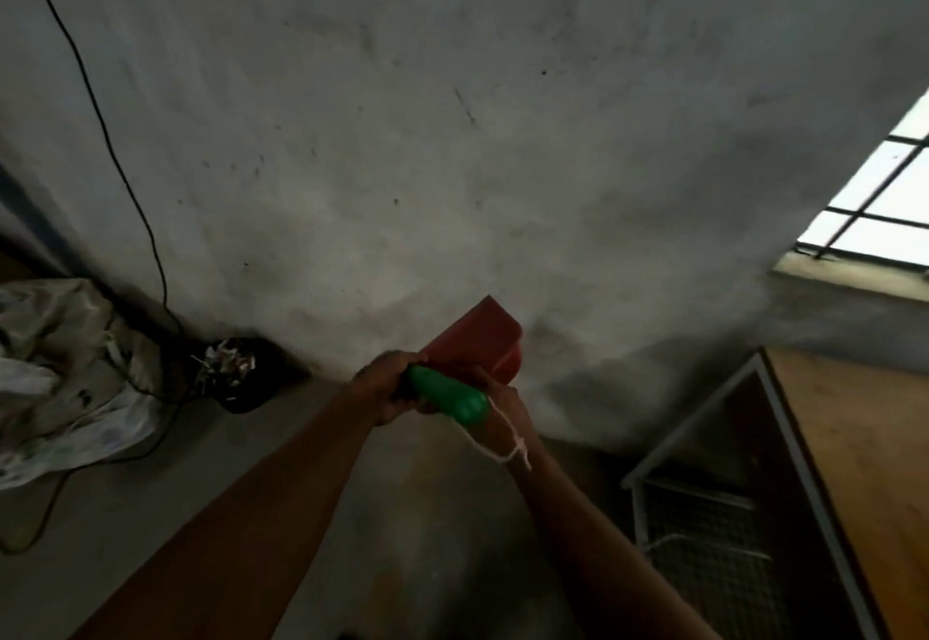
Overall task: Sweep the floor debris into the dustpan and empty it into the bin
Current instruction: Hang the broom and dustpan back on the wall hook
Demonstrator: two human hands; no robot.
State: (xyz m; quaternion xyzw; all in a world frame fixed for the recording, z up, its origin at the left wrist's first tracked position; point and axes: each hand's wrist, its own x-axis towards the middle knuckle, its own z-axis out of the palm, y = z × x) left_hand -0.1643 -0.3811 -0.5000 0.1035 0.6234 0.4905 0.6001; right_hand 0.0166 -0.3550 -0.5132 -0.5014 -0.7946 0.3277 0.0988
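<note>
left hand (389, 390): wrapped around green handle (450, 395), fingers closed on it
right hand (495, 400): just beside dustpan, under green handle; grip state cannot tell, fingers hidden
dustpan (475, 340): red, raised in front of grey wall (452, 111), tilted, touching both hands
white string (507, 438): hangs from green handle end, over right wrist
bin (239, 375): dark, left of dustpan, on floor at wall base, holds shredded scraps
plastic bag (60, 378): far left of dustpan, beside bin
black cable (95, 101): runs down wall toward bin
wooden table (864, 463): right of dustpan, below window (885, 197)
</note>
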